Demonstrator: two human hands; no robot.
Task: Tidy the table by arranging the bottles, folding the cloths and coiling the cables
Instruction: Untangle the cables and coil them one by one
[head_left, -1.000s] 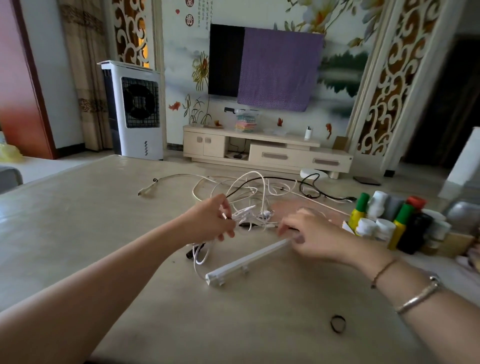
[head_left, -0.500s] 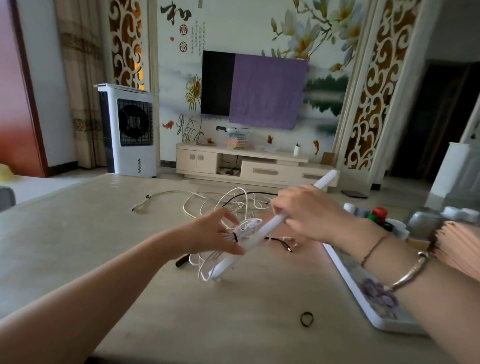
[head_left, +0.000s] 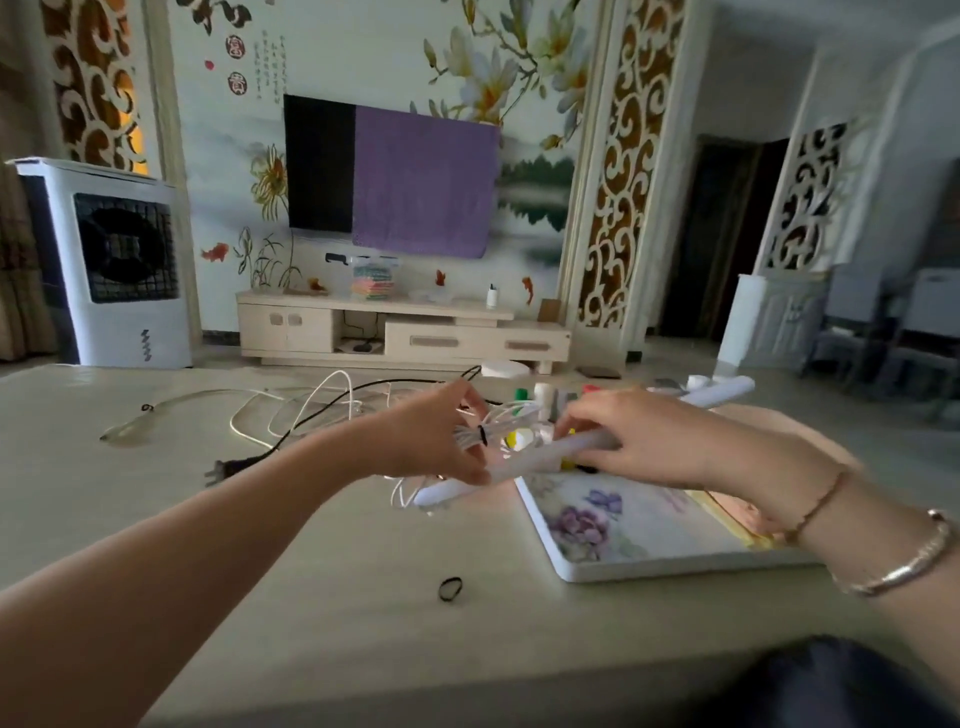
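Left hand (head_left: 441, 441) pinches thin white cables (head_left: 493, 423); right hand (head_left: 634, 441) grips long smooth tube (head_left: 524, 460)

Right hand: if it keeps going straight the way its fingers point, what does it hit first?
Probably the left hand. The right hand grips the white tube, fingers pointing leftward at the white cable bundle that hand holds. Depth is unclear.

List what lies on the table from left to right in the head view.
Clear tube → black plug → left hand → right hand → floral tray.
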